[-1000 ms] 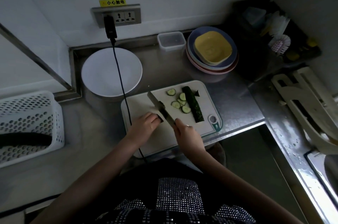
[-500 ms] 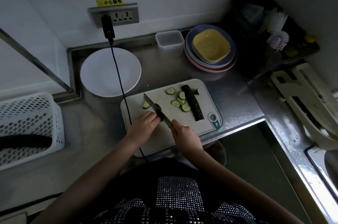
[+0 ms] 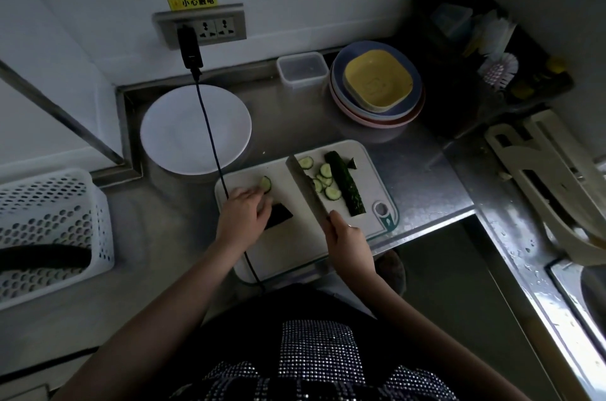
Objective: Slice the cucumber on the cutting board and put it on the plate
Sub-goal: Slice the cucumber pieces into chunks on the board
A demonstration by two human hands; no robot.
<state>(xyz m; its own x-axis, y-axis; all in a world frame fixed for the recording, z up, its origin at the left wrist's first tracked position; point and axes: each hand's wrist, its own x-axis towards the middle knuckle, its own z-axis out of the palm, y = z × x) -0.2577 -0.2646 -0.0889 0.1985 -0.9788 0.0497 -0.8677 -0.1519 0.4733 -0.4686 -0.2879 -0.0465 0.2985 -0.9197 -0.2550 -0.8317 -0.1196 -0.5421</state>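
Left hand (image 3: pixel 244 213): fingers (image 3: pixel 254 195) are lying curled over a short dark cucumber piece (image 3: pixel 278 215) on the cutting board (image 3: pixel 295 236), pinning it down; the fingertips are reaching toward a loose slice (image 3: pixel 266 184) just beyond, and whether they are touching it cannot be told.

Right hand (image 3: pixel 347 238): fingers are wrapping the handle of a cleaver (image 3: pixel 306 186), whose broad blade is pointing away across the board, between the held piece and the cut pile.

Cucumber, long half (image 3: pixel 346 187): lying flat at the board's right side, a small end offcut (image 3: pixel 351 164) beside its far tip, with several round slices (image 3: pixel 324 182) clustered against its left flank.

Handling (judged): firm, light, crisp; the cut faces are likely wet and slippery, the skin offering better purchase. The short piece is probably best held by the skin, fingertips tucked back from the blade. Slices are thin and apt to stick or slide (scooping several on the blade may suit better than pinching).

Plate (image 3: pixel 170 138): white, bare, standing on the steel desk (image 3: pixel 164 236) just beyond the board's left corner, a black cable (image 3: pixel 210 138) crossing over it.
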